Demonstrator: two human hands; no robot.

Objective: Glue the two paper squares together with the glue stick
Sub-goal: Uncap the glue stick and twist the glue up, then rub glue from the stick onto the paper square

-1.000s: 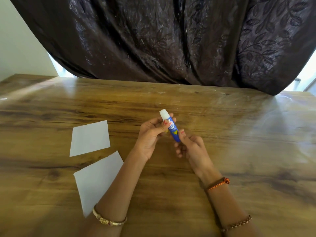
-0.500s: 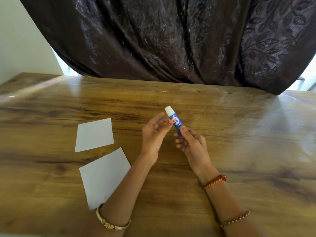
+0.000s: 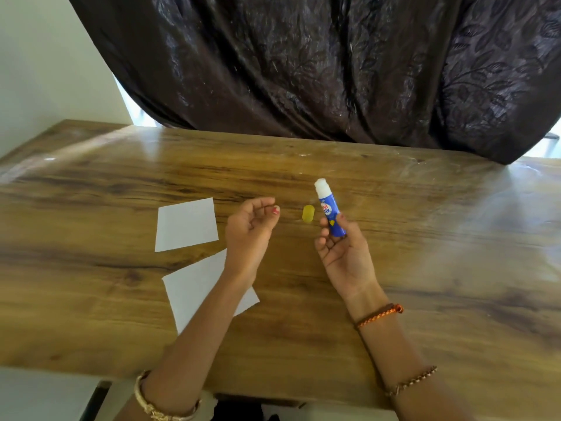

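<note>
Gripping glue stick (image 3: 330, 212) – right hand (image 3: 344, 256) | left hand (image 3: 249, 229) loosely curled, empty | cap (image 3: 307, 214) on table (image 3: 425, 238)

Likely home room, not workshop or lab. Wood-grain laminate desk (image 3: 394, 268), glossy top, daylight glare on surface. Heavy dark curtain (image 3: 303, 71) with embossed leaf pattern hangs behind desk's far edge, bright window light (image 3: 133, 113) leaking at both lower corners. Plain pale wall (image 3: 45, 71) at left. Simple craft setup on desk: two white paper squares (image 3: 185, 223), small glue stick (image 3: 330, 212), loose yellow cap (image 3: 308, 214). No machinery or office gear in view.
</note>
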